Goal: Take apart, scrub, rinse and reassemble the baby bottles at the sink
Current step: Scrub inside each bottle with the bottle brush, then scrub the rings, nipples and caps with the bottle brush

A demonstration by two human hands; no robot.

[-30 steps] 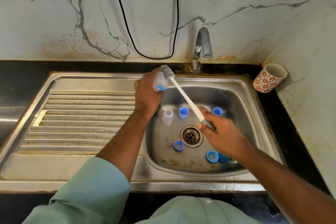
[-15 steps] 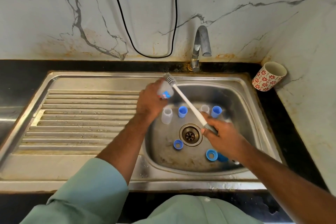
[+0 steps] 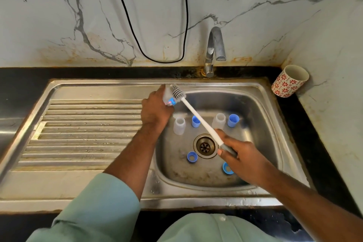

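Since the earlier frame, the brush head has been withdrawn from the bottle, which is gripped by the left hand above the sink rim, while the handle is gripped by the right hand.

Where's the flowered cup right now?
In the head view, the flowered cup stands on the dark counter at the far right corner, past the sink's rim and to the right of the tap, against the marble wall.
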